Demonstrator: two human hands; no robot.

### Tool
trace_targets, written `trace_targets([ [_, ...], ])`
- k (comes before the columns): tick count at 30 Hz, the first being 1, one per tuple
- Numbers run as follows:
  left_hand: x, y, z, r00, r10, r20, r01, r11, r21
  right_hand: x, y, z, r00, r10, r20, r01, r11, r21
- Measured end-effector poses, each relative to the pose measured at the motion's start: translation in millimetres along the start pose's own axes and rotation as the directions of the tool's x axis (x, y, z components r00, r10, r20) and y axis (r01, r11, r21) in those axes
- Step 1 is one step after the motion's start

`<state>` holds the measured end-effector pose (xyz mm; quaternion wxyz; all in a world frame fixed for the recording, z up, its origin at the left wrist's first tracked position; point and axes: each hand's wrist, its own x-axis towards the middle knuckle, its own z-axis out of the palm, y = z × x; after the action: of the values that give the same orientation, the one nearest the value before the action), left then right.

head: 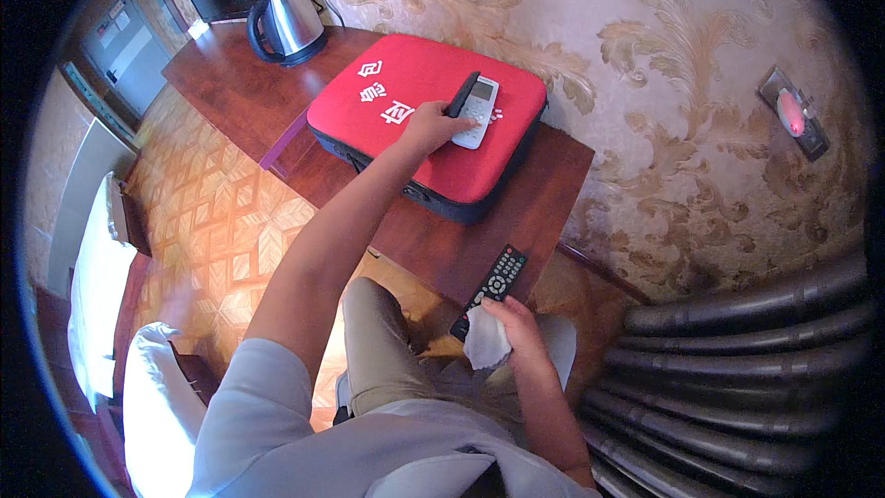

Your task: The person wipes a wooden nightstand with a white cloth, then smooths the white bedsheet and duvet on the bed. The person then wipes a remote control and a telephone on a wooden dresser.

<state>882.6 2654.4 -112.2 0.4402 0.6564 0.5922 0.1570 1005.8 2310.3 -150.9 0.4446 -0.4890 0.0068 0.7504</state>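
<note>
My left hand (432,128) reaches over a red fabric case (422,159) with dark sides. Its thumb rests on the keys of a white remote control (480,111) with a small display. A slim black object (462,93) lies along that remote's left side, its lower end at my fingers; its kind is unclear. Lower down, my right hand (520,332) grips a black remote control (499,273) with several rows of buttons. A crumpled white cloth (487,339) is in the same hand, covering part of the remote's lower end.
The case stands on a reddish-brown wooden desk (543,180), against a patterned wall. A steel electric kettle (294,24) is at the far left. Dark ribbed folds (733,353) rise at my right. White bedding (104,290) lies left, across the parquet floor (228,221).
</note>
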Motion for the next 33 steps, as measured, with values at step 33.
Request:
trace_targets([
  [33,-396.3,-60.2,92.3,0.914,-0.099,0.394,0.406,0.205,-0.89,-89.6,51.6,25.5,0.98,-0.19,0.068,0.201,0.916,-0.347],
])
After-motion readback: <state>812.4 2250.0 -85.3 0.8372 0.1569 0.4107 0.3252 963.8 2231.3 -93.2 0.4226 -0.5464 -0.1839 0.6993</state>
